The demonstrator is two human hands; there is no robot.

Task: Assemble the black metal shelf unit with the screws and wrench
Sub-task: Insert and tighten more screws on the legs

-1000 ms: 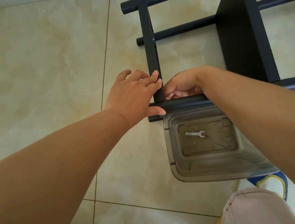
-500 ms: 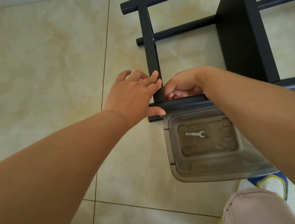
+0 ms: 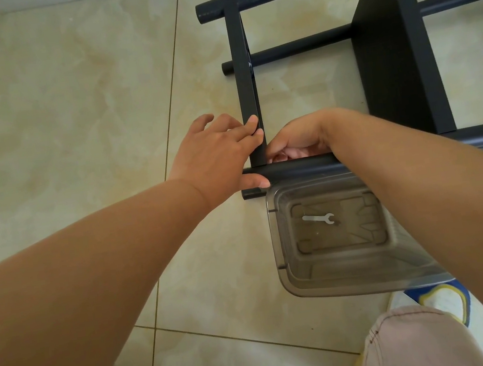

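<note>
- Nothing much has moved since the earlier frames: both your hands sit at the same corner joint, and the wrench (image 3: 319, 219) lies where it did in the clear plastic bin (image 3: 279, 239).
- Your black shelf unit (image 3: 395, 46) lies on its side on the tiled floor (image 3: 52, 101), with its tubes, one flat crossbar (image 3: 246, 89) and a shelf panel already joined.
- Judging by that, assembly is well along; the near corner, where the crossbar meets the near tube (image 3: 300, 170), looks like the joint now in hand.
- Your left hand (image 3: 217, 155) braces that corner: fingers lie fairly straight against the crossbar, thumb pressed along the tube, steadying rather than clamping.
- Your right hand (image 3: 299, 140) is curled, knuckles up, fingertips tucked down at the joint; whether it pinches a screw there is hidden, so I cannot tell what it holds.
- With the wrench untouched in the bin, tightening probably remains to be done here.
</note>
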